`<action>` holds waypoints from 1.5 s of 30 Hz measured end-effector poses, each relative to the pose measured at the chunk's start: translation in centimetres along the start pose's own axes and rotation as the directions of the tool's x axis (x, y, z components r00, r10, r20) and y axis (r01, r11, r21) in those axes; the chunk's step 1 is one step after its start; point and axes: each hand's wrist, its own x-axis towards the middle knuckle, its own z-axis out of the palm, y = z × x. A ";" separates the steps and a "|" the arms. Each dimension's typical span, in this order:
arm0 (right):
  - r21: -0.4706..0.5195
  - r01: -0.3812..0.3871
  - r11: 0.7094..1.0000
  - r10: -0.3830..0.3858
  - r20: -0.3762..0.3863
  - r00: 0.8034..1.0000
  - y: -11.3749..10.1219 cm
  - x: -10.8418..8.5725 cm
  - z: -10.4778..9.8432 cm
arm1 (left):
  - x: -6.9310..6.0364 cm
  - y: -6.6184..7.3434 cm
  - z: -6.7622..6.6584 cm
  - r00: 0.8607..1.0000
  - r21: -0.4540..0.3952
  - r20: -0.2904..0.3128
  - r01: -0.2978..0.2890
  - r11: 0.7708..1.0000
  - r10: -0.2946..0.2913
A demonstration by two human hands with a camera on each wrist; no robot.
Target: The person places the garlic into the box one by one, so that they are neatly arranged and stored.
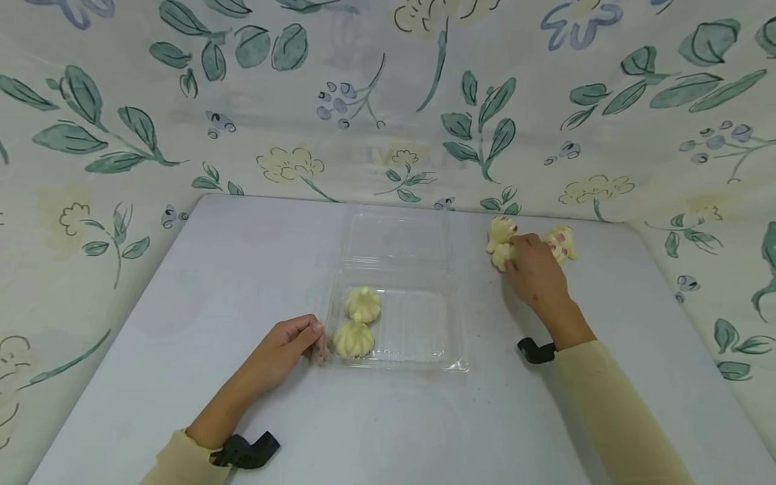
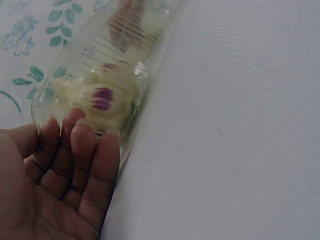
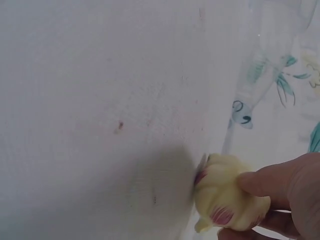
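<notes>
At the back right of the surface (image 1: 388, 424): garlic (image 3: 227, 195), pinched by the fingers of your right hand (image 1: 536, 273).
Box (image 1: 418, 366): two bulbs (image 1: 354, 339) at its left; your left hand (image 1: 287, 345), fingers loosely curved, touches its side.
Risk: slack pinch, round garlic may roll; bumped side, light box may slide.

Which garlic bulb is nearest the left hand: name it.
The front bulb in the clear container; its neighbour sits behind it, the others by the right hand.
</notes>
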 end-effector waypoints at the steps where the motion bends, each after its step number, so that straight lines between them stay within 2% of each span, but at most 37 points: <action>1: -0.003 0.006 1.000 -0.006 -0.004 1.000 0.0 -0.1 0.0 | 0.0 0.0 0.0 1.000 0.004 -0.002 0.004 1.000 -0.004; 15: -0.048 0.103 0.994 -0.107 -0.100 0.989 -0.2 -1.8 0.4 | 0.2 0.1 0.0 1.000 0.018 -0.006 0.017 1.000 -0.016; 23: -0.007 0.170 0.985 -0.170 -0.135 0.976 -0.1 -2.4 0.5 | 0.3 0.0 -0.2 1.000 0.018 -0.008 0.012 1.000 -0.012; 38: 0.030 0.150 0.988 -0.144 -0.144 0.979 -0.2 -3.2 0.8 | 0.2 0.0 -0.2 1.000 0.027 -0.010 0.014 1.000 -0.014; 45: 0.077 0.131 0.988 -0.119 -0.153 0.981 -0.3 -3.8 0.7 | 0.1 -0.1 -0.1 1.000 0.024 -0.011 0.021 0.999 -0.021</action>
